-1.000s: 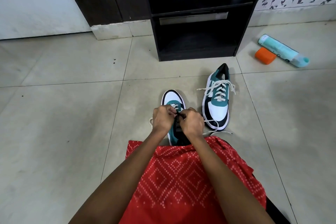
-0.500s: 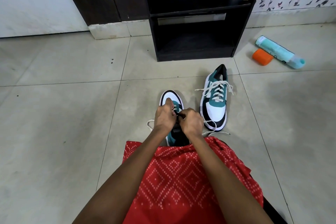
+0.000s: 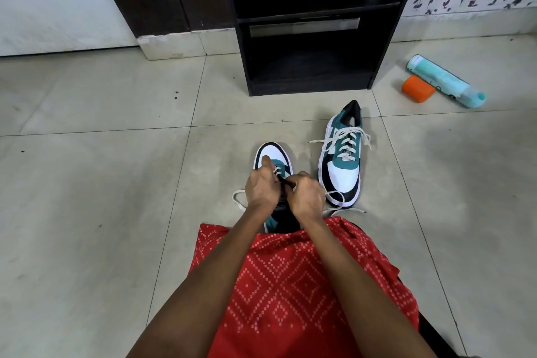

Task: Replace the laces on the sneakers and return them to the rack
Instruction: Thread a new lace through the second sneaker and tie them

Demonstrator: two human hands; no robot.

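Pale tiled floor [image 3: 87, 183]: left hand [image 3: 263, 189] and right hand [image 3: 308, 196], fingers curled tight, pinch white flat lace [image 3: 277, 170] over teal-white-black sneaker [image 3: 273, 154] beneath them, loop trailing left; laced twin sneaker [image 3: 343, 166] just right of grip, black shelved rack [image 3: 308, 78] beyond.

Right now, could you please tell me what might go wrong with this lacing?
Both hands pinch the lace of the near sneaker; the left hand and right hand hide the eyelets, so one might be skipped. A loose lace end loops against the toe of the far sneaker and could snag.
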